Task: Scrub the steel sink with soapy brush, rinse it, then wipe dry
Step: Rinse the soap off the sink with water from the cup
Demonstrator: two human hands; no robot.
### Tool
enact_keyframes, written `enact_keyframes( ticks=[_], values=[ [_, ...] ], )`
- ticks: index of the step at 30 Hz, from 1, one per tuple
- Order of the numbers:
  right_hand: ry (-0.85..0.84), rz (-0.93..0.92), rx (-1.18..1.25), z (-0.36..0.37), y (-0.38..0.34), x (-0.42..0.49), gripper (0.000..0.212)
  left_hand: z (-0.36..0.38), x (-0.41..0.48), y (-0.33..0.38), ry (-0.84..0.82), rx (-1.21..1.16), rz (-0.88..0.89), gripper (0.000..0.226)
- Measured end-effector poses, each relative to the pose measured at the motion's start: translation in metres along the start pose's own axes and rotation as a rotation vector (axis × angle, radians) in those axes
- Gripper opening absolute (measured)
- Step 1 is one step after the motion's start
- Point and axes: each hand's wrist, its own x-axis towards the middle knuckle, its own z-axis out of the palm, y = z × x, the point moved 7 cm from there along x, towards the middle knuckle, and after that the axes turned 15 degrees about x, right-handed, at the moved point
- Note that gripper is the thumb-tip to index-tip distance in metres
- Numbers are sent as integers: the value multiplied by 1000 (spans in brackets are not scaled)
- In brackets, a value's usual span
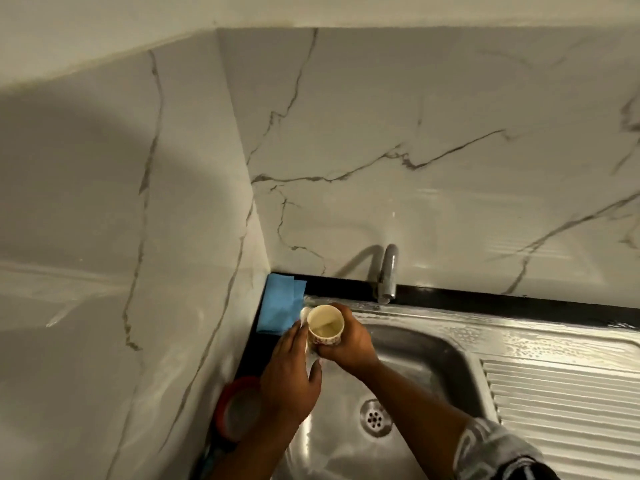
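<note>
A steel sink (422,344) with a round drain (375,417) fills the lower right, its rim wet and beaded with water. My right hand (349,344) grips a small patterned paper cup (325,327) over the sink's back-left corner; the cup holds some pale liquid. My left hand (289,379) lies flat with straight fingers against the sink's left rim beside the cup, and something pale and clear shows under its fingers. A blue cloth (280,310) lies folded on the black counter in the corner. No brush is visible.
A chrome tap (388,271) stands behind the sink at the marble wall. A ribbed draining board (568,407) extends to the right. A red-rimmed round container (235,407) sits on the dark counter strip left of the sink, against the left wall.
</note>
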Motion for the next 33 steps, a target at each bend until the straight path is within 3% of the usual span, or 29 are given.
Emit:
enact_keyframes(
  ticks=[8, 13, 18, 23, 28, 33],
  values=[
    [139, -12, -2, -101, 8, -11, 75, 19, 81, 65, -101, -88, 37, 56],
    [169, 11, -15, -130, 12, -10, 82, 33, 138, 112, -296, -153, 69, 36],
    [193, 61, -37, -141, 22, -8, 89, 56, 159, 144, -537, -220, 230, 40],
    [184, 55, -61, -145, 21, -7, 87, 91, 179, 145, -580, -170, 418, 56],
    [153, 38, -59, -141, 15, -7, 88, 141, 191, 126, -675, -230, 377, 47],
    [135, 27, -63, -137, 11, -10, 86, 96, 181, 140, -555, -128, 294, 69]
  ],
)
